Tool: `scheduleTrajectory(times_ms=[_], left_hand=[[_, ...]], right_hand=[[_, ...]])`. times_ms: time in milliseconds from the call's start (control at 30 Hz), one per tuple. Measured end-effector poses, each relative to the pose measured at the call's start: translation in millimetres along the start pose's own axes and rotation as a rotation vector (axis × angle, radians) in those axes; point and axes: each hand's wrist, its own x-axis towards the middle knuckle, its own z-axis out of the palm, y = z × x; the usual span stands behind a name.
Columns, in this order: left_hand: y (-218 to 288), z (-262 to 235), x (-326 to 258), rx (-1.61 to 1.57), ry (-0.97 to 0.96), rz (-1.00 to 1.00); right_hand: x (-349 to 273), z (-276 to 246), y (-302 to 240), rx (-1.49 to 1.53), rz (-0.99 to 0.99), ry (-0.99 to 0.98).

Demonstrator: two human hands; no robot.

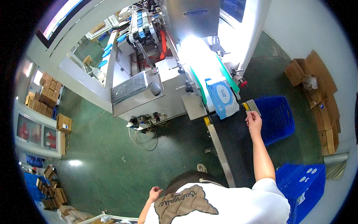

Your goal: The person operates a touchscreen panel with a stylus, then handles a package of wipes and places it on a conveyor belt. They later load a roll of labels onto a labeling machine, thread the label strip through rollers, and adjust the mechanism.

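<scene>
Packet: the blue-and-white packet (222,98) lies at the near end of the green-edged conveyor (201,87), printed face up, its near end reaching the start of the dark belt (235,151).

Right hand: your right hand (254,122) is over the right side of the dark belt, fingers bent inward, thumb close to the index finger. Nothing visible in the grip; how tightly the fingers close, you cannot tell from this view. The packet sits left of your fingertips and slightly farther from you, its nearest corner close by with a visible gap. Just beyond the fingertips is the yellow-ended rail piece (250,106); contact with it cannot be judged.

Left hand: your left hand (155,193) is low beside your torso, well apart from the packet, fingers loosely curled; their exact closure cannot be told.

Surroundings: a blue basket (279,119) stands right of your right hand.
</scene>
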Motion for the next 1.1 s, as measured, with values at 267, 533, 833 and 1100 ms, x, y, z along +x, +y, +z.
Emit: scheduleTrajectory(times_ms=[267,533,833,1100], left_hand=[[-157,-45,45,0.237,0.096,-0.021],[-175,-102,53,-0.037,0.121,-0.244],[-231,-269,154,-0.328,0.243,-0.301],[-216,-441,300,-0.813,0.418,-0.146]], right_hand=[[7,99,-41,0.100,-0.209,-0.023],[-144,381,-119,0.139,-0.316,-0.711],[-323,638,-154,-0.165,-0.360,-1.452],[-322,842,-146,-0.256,-0.383,-1.170]])
